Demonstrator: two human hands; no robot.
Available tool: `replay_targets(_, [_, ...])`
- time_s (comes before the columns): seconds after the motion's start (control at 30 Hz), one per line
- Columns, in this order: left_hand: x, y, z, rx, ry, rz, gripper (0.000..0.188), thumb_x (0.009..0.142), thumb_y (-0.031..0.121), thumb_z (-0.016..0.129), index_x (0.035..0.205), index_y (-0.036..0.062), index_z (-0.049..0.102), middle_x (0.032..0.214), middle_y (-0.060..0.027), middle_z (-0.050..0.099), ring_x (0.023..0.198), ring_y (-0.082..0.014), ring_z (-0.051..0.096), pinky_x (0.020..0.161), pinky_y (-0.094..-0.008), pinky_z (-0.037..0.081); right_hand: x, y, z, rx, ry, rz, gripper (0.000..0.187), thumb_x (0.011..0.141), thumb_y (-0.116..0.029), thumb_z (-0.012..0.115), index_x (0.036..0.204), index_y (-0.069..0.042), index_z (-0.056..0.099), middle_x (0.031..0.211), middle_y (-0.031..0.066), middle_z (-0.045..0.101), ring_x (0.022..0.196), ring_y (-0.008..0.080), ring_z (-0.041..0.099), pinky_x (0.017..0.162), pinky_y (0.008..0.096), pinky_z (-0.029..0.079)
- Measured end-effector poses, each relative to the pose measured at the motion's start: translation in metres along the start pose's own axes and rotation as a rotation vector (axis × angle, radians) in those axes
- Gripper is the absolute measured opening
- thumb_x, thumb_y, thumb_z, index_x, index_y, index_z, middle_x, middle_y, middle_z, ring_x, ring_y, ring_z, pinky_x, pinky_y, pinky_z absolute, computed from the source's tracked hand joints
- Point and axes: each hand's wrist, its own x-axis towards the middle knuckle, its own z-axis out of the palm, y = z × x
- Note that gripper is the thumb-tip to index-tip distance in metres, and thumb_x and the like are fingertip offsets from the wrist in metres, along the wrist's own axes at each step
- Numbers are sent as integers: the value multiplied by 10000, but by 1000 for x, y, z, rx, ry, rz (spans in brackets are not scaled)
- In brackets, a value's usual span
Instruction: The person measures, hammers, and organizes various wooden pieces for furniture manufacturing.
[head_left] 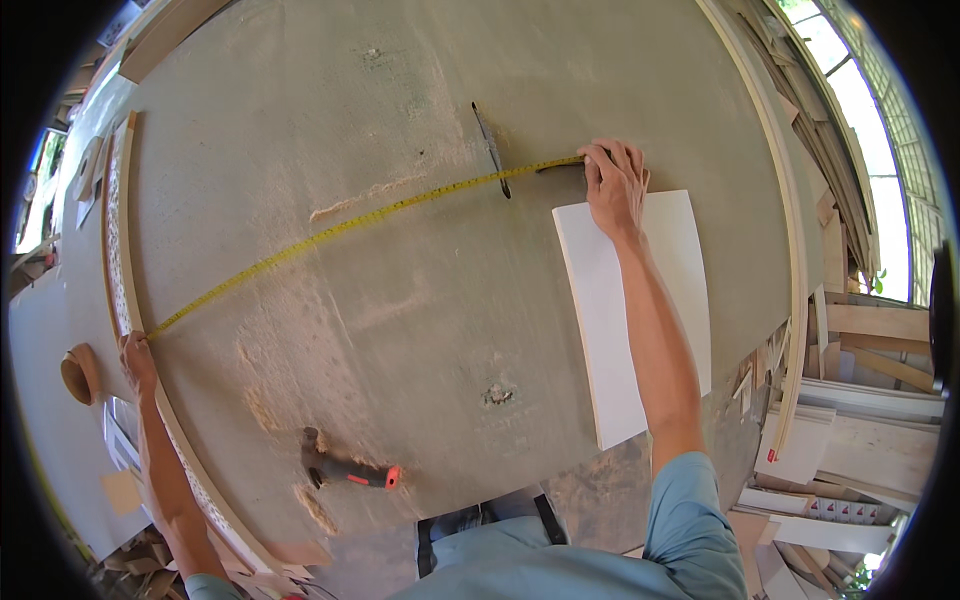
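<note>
A yellow tape measure [395, 206] stretches across the worn, dusty bench top [420, 300], rising from lower left to upper right. At its left end my left hand [139, 362] pinches the tape against the long wooden strip [120, 220]. My right hand [618, 180] is closed around the other end; the case is mostly hidden in the fingers. Just left of that hand, the tape crosses a narrow dark slot with a thin metal blade [491, 150]. Beneath my right forearm lies a white rectangular board [600, 330].
A black-and-red hand tool [350, 467] lies near the bench's front edge, beside sawdust. Left of the strip sits a brown ring-shaped roll [80, 375]. A long pale rail [775, 150] borders the right side; stacked boards [880, 445] stand beyond it.
</note>
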Motion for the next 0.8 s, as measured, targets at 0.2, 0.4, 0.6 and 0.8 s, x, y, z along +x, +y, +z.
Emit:
replay_targets(0.2, [-2,-21,10,25,11,39,129,886,57,554,1000,66,613,1005,-156,591,940,-362,602,829,-431,466,1,-4,0,-34,-18,-28,135,913,-101,598,986,-187,673,1101,-75,613,1116,221,495,875,425,390])
replay_targets(0.4, [-1,-23,17,36,-48,18,124,906,61,525,1001,65,605,997,-169,577,950,-370,594,838,-432,460,-1,2,3,-47,-12,-41,138,909,-98,597,979,-181,681,1083,-73,625,1107,206,503,863,421,385])
replay_targets(0.6, [8,-34,31,45,-57,40,120,904,69,531,1005,57,594,981,-175,568,946,-366,589,846,-426,455,-1,10,7,-72,12,-81,139,885,-99,617,973,-174,693,1065,-78,641,1095,189,510,846,424,375])
replay_targets(0.8, [-2,-32,28,-208,44,-34,299,924,115,571,1222,98,593,1212,-196,567,1122,-360,557,943,-436,440,-2,17,12,-62,55,-99,133,840,-103,662,949,-170,701,1032,-94,648,1078,172,512,818,414,362])
